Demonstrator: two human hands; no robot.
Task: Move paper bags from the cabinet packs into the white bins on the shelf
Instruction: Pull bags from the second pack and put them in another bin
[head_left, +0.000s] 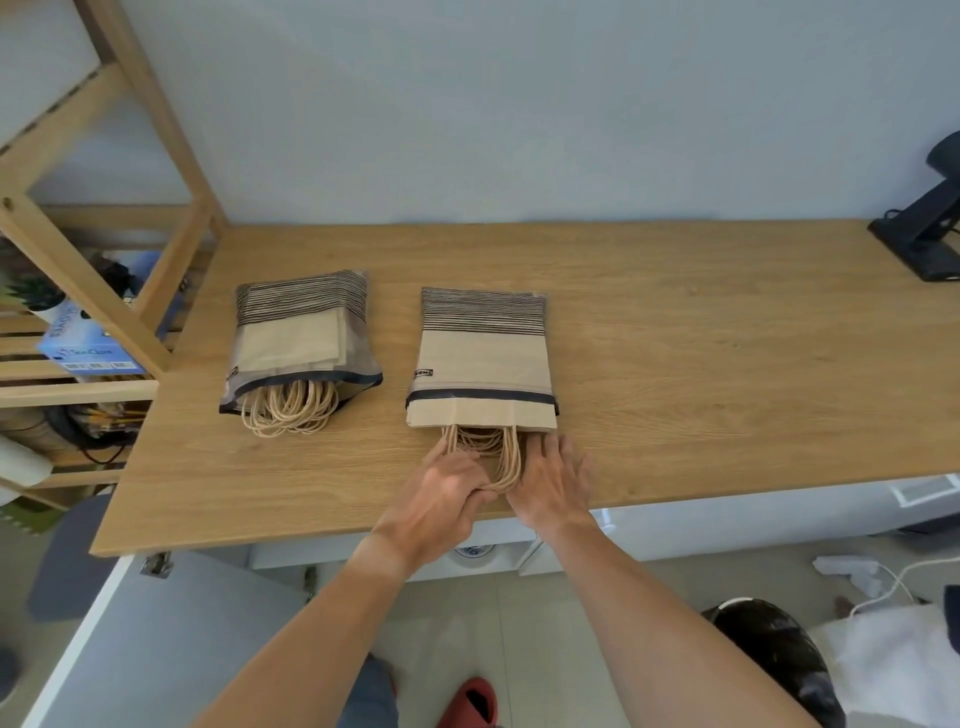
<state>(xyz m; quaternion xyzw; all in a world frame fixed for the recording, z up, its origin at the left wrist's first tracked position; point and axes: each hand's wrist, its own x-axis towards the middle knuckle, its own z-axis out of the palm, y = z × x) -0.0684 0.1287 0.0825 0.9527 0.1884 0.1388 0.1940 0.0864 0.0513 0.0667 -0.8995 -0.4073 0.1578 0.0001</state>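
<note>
Left hand (441, 491) closed on the tan twisted-paper handles (501, 457) sticking out of the right striped brown paper-bag pack (483, 358), right hand (553, 486) open flat beside them on the light wooden countertop (701, 364), second open pack (301, 345) lying left.

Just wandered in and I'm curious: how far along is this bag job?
Early. Two packs lie on the wooden top; the left pack looks untouched. The left hand grips the right pack's handles, right hand open beside. No white bin is in view.
</note>
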